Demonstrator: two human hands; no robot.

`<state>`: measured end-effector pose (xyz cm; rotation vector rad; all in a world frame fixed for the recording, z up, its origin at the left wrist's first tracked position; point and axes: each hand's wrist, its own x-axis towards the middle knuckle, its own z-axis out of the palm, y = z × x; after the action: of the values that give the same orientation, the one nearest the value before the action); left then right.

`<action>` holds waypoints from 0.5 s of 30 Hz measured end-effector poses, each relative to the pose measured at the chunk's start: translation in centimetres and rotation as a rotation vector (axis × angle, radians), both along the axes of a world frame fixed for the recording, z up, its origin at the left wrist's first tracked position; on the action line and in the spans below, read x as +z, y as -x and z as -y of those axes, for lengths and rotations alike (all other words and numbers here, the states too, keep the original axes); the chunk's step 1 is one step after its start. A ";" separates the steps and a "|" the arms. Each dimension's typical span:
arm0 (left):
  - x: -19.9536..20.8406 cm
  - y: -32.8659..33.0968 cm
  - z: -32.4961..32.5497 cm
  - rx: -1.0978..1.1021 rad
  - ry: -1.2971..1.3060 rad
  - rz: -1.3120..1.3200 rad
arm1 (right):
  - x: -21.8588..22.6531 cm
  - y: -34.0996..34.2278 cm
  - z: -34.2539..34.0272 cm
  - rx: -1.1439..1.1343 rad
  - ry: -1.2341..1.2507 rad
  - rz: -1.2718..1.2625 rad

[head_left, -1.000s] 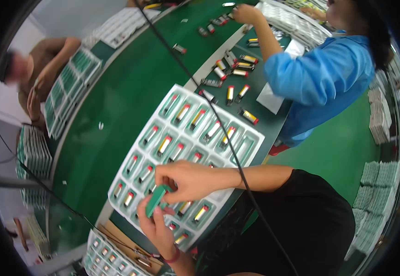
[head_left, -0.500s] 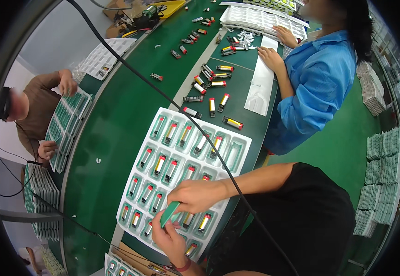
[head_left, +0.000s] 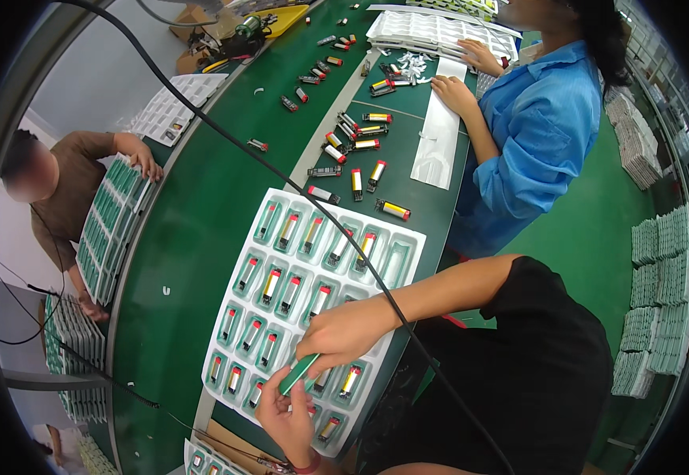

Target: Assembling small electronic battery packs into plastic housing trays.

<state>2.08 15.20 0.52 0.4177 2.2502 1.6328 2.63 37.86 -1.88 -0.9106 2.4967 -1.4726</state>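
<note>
My left hand [head_left: 287, 417], a red band at its wrist, is closed with thumb and fingers round a slim green case [head_left: 298, 375]. My right hand [head_left: 343, 331] reaches in from the right, its fingers curled down onto the upper end of the same case. Whether anything small sits between those fingers is hidden. Both hands hover over a white moulded tray [head_left: 216, 336], whose pale green compartments mostly hold small battery units [head_left: 271, 286] with red ends, silver or yellow bodies. One compartment [head_left: 398, 263] at the far right corner holds no battery unit.
Loose battery units [head_left: 357, 184] lie beyond the tray on the green bench. A black cable [head_left: 225, 127] crosses the view. A blue-sleeved person [head_left: 530, 142] works at the far right, a brown-shirted person [head_left: 67, 186] at the left. Stacked trays [head_left: 657, 293] stand at right.
My hands stay together on the green case, shifting slightly. The person at the left has lowered one hand toward the stacked trays and slid the other along the tray's top edge.
</note>
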 end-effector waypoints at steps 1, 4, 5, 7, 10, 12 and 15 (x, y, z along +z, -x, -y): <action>0.0 -0.2 0.1 0.010 -0.010 -0.019 | 0.3 -0.2 0.2 -0.021 -0.003 -0.018; -0.5 -0.4 0.1 0.066 -0.003 -0.126 | 0.3 -0.6 0.8 -0.139 0.038 -0.090; -0.9 -0.3 -0.1 0.084 0.000 -0.106 | 0.1 -0.7 1.1 -0.189 0.059 -0.117; -1.5 0.2 -0.6 0.125 0.003 -0.081 | -0.8 -0.3 1.4 -0.193 0.101 -0.015; -1.3 0.2 -0.9 0.118 -0.036 -0.034 | -1.0 -0.4 1.4 -0.226 0.238 0.063; -1.9 0.8 -0.5 0.073 -0.038 -0.128 | -0.5 -0.7 1.3 -0.260 0.274 0.122; -2.2 0.6 -0.4 0.026 -0.003 -0.271 | 0.7 -1.3 1.2 -0.324 0.215 0.201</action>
<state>1.48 15.59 -1.71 0.6482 2.4542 1.6801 3.91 36.69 -1.16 -0.3635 2.4545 -1.8524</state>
